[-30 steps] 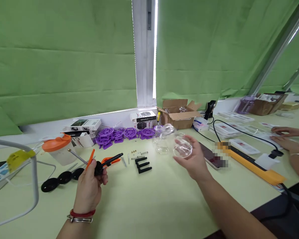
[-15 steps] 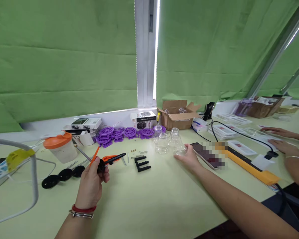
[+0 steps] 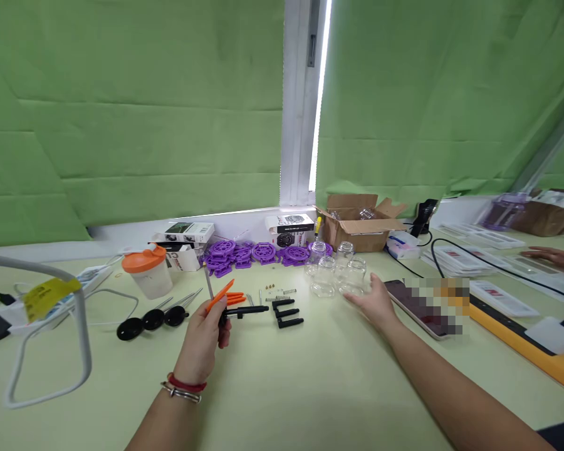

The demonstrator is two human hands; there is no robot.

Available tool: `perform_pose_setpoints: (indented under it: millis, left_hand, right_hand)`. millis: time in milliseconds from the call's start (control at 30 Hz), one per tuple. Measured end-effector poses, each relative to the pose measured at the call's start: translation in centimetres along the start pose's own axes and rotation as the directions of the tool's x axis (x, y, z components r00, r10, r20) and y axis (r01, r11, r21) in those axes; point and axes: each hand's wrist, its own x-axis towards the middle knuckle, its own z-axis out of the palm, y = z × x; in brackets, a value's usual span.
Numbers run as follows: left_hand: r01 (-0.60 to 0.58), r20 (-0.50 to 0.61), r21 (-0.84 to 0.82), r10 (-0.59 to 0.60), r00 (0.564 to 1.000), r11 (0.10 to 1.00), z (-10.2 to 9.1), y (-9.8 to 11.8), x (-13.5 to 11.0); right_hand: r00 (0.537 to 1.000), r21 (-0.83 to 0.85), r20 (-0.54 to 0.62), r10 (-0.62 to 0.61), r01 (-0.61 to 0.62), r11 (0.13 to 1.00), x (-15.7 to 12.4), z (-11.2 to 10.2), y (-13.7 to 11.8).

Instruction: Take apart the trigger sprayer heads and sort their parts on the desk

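Observation:
My left hand (image 3: pixel 203 335) is closed round a small black tool (image 3: pixel 244 310) with an orange lever (image 3: pixel 220 295), held just above the table. My right hand (image 3: pixel 375 302) rests on the table with fingers apart, holding nothing, right beside several clear glass jars (image 3: pixel 336 272) that stand upright. Between my hands lie three black bars (image 3: pixel 285 312), a few small springs and screws (image 3: pixel 278 292), and loose orange parts (image 3: pixel 236 297).
Purple plastic wheels (image 3: pixel 258 254), small white boxes (image 3: pixel 183 233), an open cardboard box (image 3: pixel 360 224), an orange-lidded cup (image 3: pixel 148 272), black discs (image 3: pixel 148 320), a grey tube frame (image 3: pixel 78 326), a phone (image 3: pixel 416 307) and a yellow-edged bar (image 3: pixel 521 338) lie around. Another person's hands (image 3: pixel 552 257) are at the right edge.
My right hand set the clear jar down among the other jars and let go. The view swung left, and my left hand kept its hold on the tool.

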Motion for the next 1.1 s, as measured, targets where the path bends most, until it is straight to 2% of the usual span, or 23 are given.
perform_pose_setpoints:
  millis: [33, 100, 133, 167, 200, 233, 267, 367, 433, 500, 567, 633, 700, 867, 1000, 1100]
  left_hand:
    - [0.006, 0.004, 0.007, -0.006, 1.000, 1.000, 0.1, 0.0, -0.1]
    - [0.024, 0.021, 0.022, -0.024, 0.999, 0.999, 0.3, 0.2, -0.4]
    - [0.032, 0.034, 0.033, -0.033, 0.999, 0.999, 0.4, 0.3, -0.5]
    - [0.038, 0.049, 0.045, -0.040, 0.998, 0.998, 0.6, 0.4, -0.7]
    - [0.042, 0.064, 0.058, -0.046, 0.997, 0.997, 0.7, 0.5, -0.8]
    - [0.045, 0.080, 0.072, -0.050, 0.996, 0.996, 0.9, 0.5, -0.9]
    - [0.046, 0.092, 0.086, -0.054, 0.994, 0.995, 1.0, 0.5, -1.0]
    - [0.042, 0.127, 0.146, -0.061, 0.990, 0.988, 1.4, 0.3, -1.1]
    - [0.031, 0.157, 0.199, -0.063, 0.986, 0.980, 1.6, 0.1, -1.2]
    - [0.004, 0.189, 0.239, -0.051, 0.981, 0.971, 1.7, -0.2, -1.2]
    - [-0.052, 0.201, 0.246, 0.002, 0.979, 0.968, 1.8, -0.4, -1.3]
    - [-0.155, 0.196, 0.233, 0.109, 0.974, 0.960, 1.9, -0.7, -1.3]
    - [-0.271, 0.195, 0.258, 0.225, 0.955, 0.927, 2.1, -1.0, -1.5]
    - [-0.470, 0.262, 0.382, 0.395, 0.881, 0.795, 2.6, -1.8, -1.8]
    - [-0.569, 0.263, 0.399, 0.505, 0.822, 0.719, 2.7, -2.1, -1.9]
    - [-0.619, 0.300, 0.385, 0.541, 0.785, 0.685, 2.5, -1.9, -2.2]
  right_hand:
    - [0.997, -0.002, -0.065, -0.044, 0.044, 0.999, -0.6, -0.4, -1.1]
    - [0.956, 0.039, -0.159, -0.248, 0.257, 0.966, -2.4, -1.0, -4.0]
    - [0.931, 0.073, -0.150, -0.333, 0.346, 0.935, -3.5, -1.2, -5.8]
    - [0.914, 0.118, -0.093, -0.396, 0.405, 0.907, -4.7, -1.1, -7.6]
    - [0.893, 0.176, 0.016, -0.449, 0.440, 0.881, -6.1, -0.8, -9.3]
    - [0.854, 0.249, 0.158, -0.495, 0.451, 0.857, -7.4, -0.3, -11.0]
    - [0.795, 0.315, 0.312, -0.521, 0.430, 0.846, -8.6, 0.3, -12.3]
    - [0.580, 0.453, 0.632, -0.514, 0.262, 0.852, -11.6, 2.9, -14.6]
    - [0.479, 0.459, 0.753, -0.452, 0.111, 0.882, -12.8, 4.5, -14.5]
    - [0.479, 0.446, 0.789, -0.385, -0.016, 0.895, -13.3, 5.6, -13.8]
    - [0.518, 0.470, 0.778, -0.355, -0.105, 0.877, -13.4, 5.9, -13.1]
    - [0.553, 0.510, 0.759, -0.343, -0.179, 0.841, -13.3, 5.8, -12.8]
    - [0.568, 0.537, 0.757, -0.324, -0.259, 0.803, -13.3, 5.5, -12.9]
    - [0.525, 0.553, 0.801, -0.288, -0.462, 0.694, -13.9, 4.8, -14.0]
    - [0.499, 0.547, 0.815, -0.293, -0.498, 0.673, -14.3, 4.3, -14.4]
    - [0.520, 0.596, 0.781, -0.347, -0.453, 0.663, -14.4, 3.9, -14.7]
